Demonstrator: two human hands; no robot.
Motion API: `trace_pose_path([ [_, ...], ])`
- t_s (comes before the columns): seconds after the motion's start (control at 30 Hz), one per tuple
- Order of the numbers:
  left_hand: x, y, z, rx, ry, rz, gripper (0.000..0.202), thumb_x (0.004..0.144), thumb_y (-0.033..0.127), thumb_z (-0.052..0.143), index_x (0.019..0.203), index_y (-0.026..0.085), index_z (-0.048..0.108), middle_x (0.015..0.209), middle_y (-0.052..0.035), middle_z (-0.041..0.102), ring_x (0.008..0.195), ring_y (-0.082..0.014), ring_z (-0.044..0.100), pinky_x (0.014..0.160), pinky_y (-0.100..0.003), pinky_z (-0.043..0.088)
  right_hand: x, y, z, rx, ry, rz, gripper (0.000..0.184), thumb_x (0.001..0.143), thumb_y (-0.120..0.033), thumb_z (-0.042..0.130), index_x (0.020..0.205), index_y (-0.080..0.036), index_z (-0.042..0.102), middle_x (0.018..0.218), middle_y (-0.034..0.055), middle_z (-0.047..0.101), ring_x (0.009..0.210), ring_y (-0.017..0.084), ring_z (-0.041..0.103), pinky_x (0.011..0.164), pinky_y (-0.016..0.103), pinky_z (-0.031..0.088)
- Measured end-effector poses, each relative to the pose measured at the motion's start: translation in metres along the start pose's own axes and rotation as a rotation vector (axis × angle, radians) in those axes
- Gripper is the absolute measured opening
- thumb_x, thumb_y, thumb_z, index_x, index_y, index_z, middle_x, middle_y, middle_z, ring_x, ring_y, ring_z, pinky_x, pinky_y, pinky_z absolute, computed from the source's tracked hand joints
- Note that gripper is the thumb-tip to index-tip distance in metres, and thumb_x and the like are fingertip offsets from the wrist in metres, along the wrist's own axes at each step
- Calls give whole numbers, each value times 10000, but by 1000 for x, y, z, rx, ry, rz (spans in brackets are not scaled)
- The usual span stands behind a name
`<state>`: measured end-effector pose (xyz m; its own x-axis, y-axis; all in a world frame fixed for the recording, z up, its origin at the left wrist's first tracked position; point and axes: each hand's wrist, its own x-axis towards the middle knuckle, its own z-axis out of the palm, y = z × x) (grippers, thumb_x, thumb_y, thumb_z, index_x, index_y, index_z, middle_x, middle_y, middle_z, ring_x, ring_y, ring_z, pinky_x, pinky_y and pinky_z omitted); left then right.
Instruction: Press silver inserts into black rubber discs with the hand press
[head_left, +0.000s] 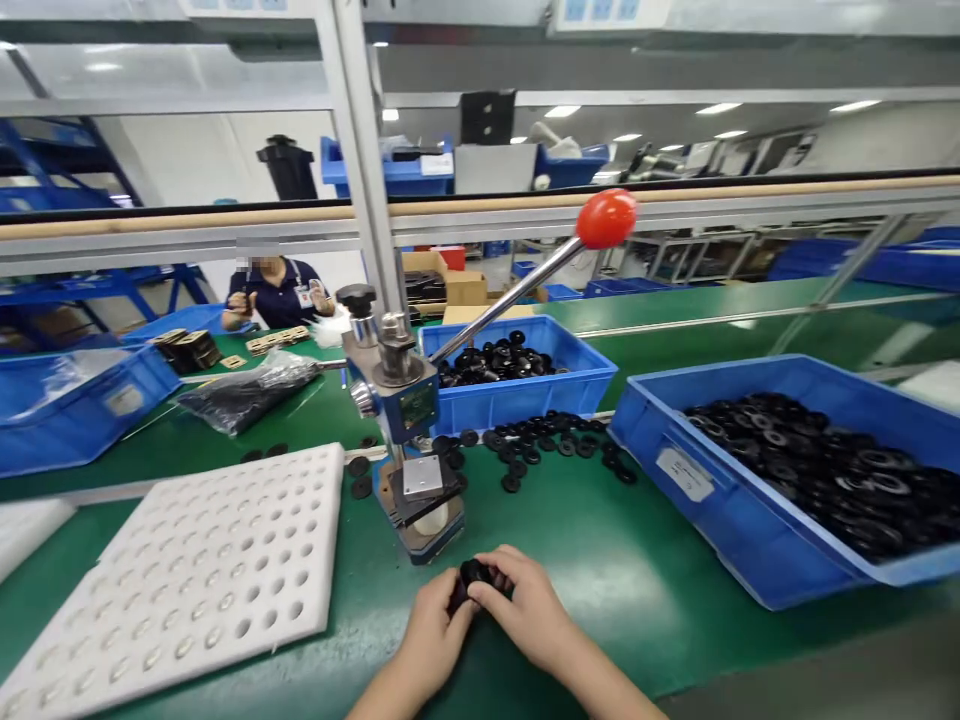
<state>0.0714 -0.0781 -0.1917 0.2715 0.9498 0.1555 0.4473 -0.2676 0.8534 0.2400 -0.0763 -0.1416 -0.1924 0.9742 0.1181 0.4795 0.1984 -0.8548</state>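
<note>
Since both hands meet right in front of the hand press, the small black part sits pinched between them, left hand and right hand both curled closed around it just above the green mat. The white foam tray sits left, the big blue bin right, so there's open room only straight ahead and near the table edge.

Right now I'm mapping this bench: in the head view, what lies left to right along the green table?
White foam tray → hand press → loose black rings → large blue bin of black parts.
</note>
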Motion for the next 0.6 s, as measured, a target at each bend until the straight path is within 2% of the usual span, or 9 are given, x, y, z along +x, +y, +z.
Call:
trace_pose_path([
  [0.1,0,3,0,-38,-11,-18,231,899,401,538,849,193,625,787,-53,688,721,-217,614,681,-308,475,-3,4,-2,79,10,58,210,812,-332,625,908,-196,753,787,40,638,709,158,567,657,259,476],
  [0.17,0,7,-1,-67,-20,-42,258,887,432,558,824,189,618,761,-43,669,713,-206,595,675,-298,468,-3,13,-4,154,54,55,309,838,-432,606,941,-181,754,803,55,656,701,160,581,653,266,492],
  [0.27,1,16,-6,-178,-47,-156,299,851,470,587,817,173,606,661,-7,588,624,-169,552,597,-269,445,-1,34,-6,233,202,81,590,918,-634,415,938,-139,737,800,88,664,661,160,589,613,276,508],
  [0.33,3,26,-15,-274,-65,-253,309,821,463,618,874,159,615,629,16,548,571,-148,539,544,-248,423,1,51,-6,243,285,129,729,927,-713,293,916,-119,715,803,103,655,611,148,558,565,273,494],
  [0.47,8,48,-45,-351,1,-346,285,793,391,650,930,143,616,664,11,574,575,-137,574,515,-232,426,2,72,-4,234,340,177,750,921,-740,287,957,-113,696,796,95,643,568,132,518,546,270,484],
  [0.6,5,63,-70,-459,65,-359,285,784,316,668,1008,166,578,717,15,622,552,-108,572,511,-219,444,0,72,0,171,316,91,696,885,-753,398,913,-137,720,747,83,653,611,160,565,642,301,534],
])
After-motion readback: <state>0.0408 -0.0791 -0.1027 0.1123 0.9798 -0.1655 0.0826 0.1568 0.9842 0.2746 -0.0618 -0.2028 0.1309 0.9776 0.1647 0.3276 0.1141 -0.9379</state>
